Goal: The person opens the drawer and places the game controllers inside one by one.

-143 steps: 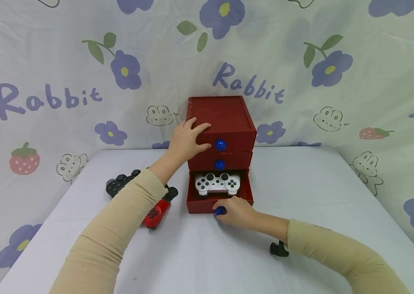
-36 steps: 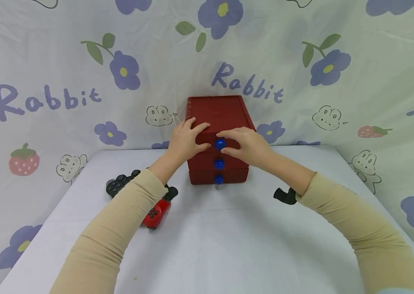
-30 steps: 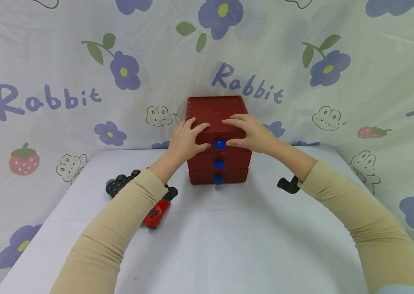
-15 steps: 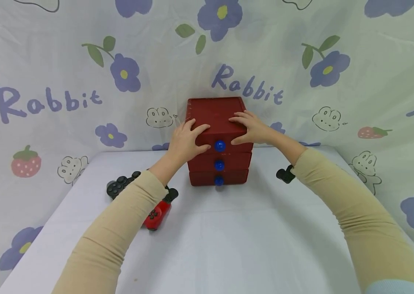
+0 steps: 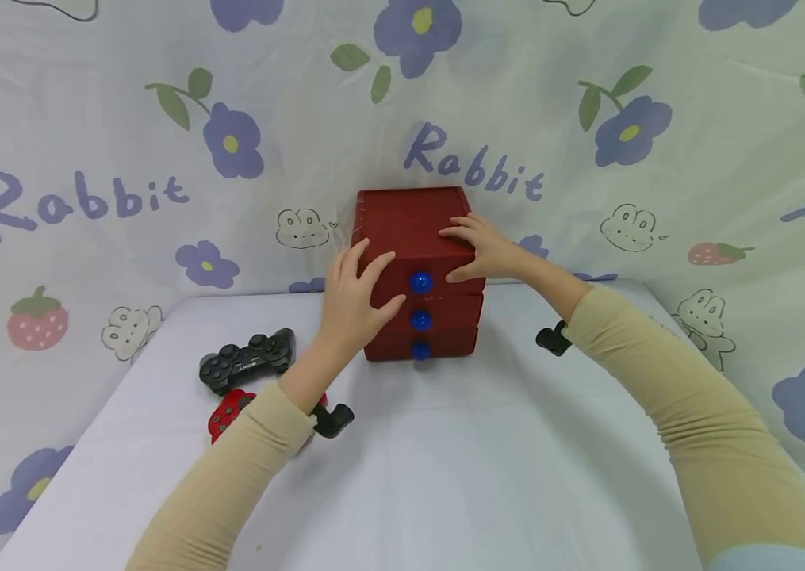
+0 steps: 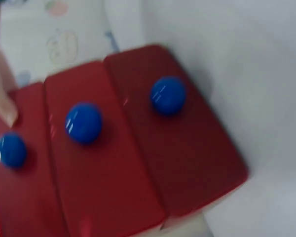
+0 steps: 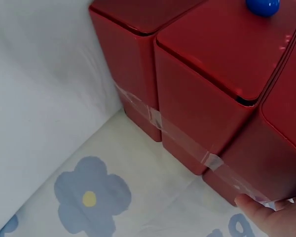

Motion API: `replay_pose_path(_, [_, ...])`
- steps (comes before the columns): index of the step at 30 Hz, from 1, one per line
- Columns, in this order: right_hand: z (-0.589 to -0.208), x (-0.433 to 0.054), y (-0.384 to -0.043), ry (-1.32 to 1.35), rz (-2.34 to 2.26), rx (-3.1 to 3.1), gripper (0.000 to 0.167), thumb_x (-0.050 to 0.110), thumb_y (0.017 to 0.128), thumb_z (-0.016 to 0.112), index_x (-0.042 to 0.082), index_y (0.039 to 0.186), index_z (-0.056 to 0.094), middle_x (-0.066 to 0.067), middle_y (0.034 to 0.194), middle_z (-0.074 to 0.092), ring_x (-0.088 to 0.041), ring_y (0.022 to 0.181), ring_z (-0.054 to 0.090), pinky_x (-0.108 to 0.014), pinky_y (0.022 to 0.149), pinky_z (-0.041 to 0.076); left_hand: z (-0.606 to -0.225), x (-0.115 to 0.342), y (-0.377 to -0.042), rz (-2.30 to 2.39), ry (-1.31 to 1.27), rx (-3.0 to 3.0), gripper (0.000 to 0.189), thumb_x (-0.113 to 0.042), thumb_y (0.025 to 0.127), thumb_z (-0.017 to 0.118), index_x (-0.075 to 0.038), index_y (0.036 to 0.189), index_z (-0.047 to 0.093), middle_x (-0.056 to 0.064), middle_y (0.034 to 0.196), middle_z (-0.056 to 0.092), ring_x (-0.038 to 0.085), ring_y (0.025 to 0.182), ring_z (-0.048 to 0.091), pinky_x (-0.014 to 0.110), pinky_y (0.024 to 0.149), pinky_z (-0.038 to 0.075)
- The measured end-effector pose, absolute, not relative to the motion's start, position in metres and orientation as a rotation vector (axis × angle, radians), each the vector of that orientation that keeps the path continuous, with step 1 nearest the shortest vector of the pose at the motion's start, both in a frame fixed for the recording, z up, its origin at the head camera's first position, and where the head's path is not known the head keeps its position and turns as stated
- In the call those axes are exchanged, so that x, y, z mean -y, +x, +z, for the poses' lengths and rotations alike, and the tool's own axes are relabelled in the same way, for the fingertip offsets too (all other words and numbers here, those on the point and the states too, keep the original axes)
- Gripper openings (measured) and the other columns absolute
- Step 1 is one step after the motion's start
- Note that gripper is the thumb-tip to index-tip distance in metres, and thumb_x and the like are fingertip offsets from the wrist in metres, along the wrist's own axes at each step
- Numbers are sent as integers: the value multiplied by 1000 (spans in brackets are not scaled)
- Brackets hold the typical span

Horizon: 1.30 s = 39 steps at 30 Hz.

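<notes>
A small red chest of drawers stands against the back cloth, its drawers pushed in, with blue round knobs down the front. My right hand rests on its upper right corner, fingers over the top and thumb at the top drawer's front beside the knob. The right wrist view catches part of this right hand by the chest's side. My left hand, fingers spread and holding nothing, is in front of the chest's left side. In the left wrist view the drawer fronts fill the middle.
A black game controller lies on the white table at the left. Partly under my left forearm is a red controller. A patterned cloth hangs behind. Clear tape runs along the chest's side.
The bottom drawer, which held a white controller, has been pushed shut. My right hand moved from its knob up to the top corner. My left hand has just drawn back from the upper left corner.
</notes>
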State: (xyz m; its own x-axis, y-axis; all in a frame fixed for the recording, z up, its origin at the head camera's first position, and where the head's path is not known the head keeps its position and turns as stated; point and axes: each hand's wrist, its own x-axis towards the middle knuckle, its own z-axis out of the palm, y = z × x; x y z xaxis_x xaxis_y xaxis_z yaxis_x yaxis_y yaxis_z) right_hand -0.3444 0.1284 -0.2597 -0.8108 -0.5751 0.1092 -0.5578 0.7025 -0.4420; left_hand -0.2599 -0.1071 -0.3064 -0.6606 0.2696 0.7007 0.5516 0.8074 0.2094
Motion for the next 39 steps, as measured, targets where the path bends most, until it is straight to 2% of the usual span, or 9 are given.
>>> replay_pose_path(2, [-260,-128,-344,-947,-726,-2865,74,28,76,73,6,138,38,-18,149,19,-35,139,2,-57,109,11,-317,104,-251,-534,-618,2191,46,-23,75,74,-10,117,58,18,119,48,34,108,44,45,91,36])
replay_pose_path(4, [-261,-129,-343,-942,-730,-2863,74,28,77,73,6,138,38,-17,149,19,-35,139,1,-57,109,10,-326,99,-243,-527,-635,2131,41,-20,74,75,-10,111,60,15,105,50,29,93,46,41,79,38])
replay_pose_path(6, [-261,-129,-342,-940,-748,-2856,73,27,77,72,6,138,37,-17,150,18,-34,139,0,-57,108,10,-334,94,-237,-550,-636,2141,40,-20,73,76,-12,109,62,12,96,52,26,84,47,37,72,39])
replay_pose_path(12, [-260,-130,-342,-935,-790,-2841,73,26,78,71,6,139,36,-16,150,16,-33,140,-3,-59,108,10,-348,84,-237,-705,-531,2376,39,-23,78,72,-16,115,62,7,92,65,21,78,59,30,65,48])
replay_pose_path(16, [-260,-131,-344,-938,-782,-2849,73,27,77,72,7,138,37,-16,150,16,-34,140,-3,-58,108,10,-356,79,-243,-781,-471,2503,39,-24,80,70,-17,117,61,7,91,68,19,74,61,27,57,49])
replay_pose_path(25, [-262,-130,-345,-946,-757,-2864,73,29,78,71,7,139,37,-17,150,18,-34,140,-1,-57,109,9,-371,70,-257,-940,-430,2649,39,-26,84,67,-20,121,59,6,90,70,17,68,60,25,53,47])
replay_pose_path(32, [-263,-130,-346,-960,-770,-2861,71,31,80,69,7,138,37,-16,150,18,-33,140,-2,-57,109,9,-375,67,-265,-1094,-368,2698,34,-30,85,65,-23,117,59,5,96,68,18,81,64,28,59,51])
replay_pose_path(39, [-263,-130,-344,-958,-780,-2858,68,30,82,66,7,139,37,-16,150,18,-32,140,-3,-57,109,9,-376,68,-268,-1163,-346,2709,32,-29,85,65,-24,115,59,5,95,68,18,86,63,30,63,52])
